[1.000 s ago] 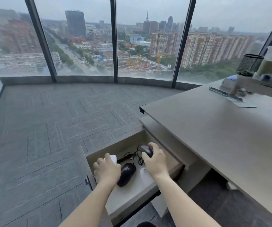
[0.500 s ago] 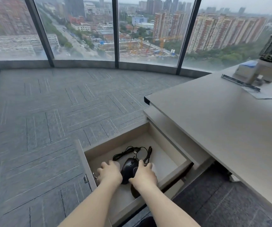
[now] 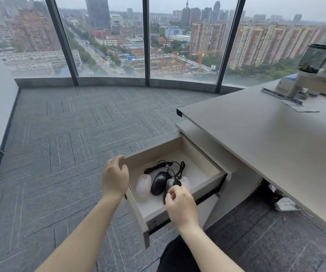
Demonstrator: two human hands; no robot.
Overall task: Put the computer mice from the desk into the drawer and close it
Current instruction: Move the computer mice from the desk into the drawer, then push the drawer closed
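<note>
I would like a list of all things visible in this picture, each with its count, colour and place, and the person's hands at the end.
drawer: 1, beige, pulled open under the desk
white mouse: 1, white, left in the drawer
black mouse: 1, black, with cable, middle of the drawer
grey mouse: 1, grey and black, partly under the right hand
pale mouse: 1, white, right of the grey one
desk: 1, beige, right
mesh cup: 1, black, far desk edge
carpet: grey, floor
windows: three panes, city beyond
left hand: at the drawer's left corner
right hand: over the drawer's front
</note>
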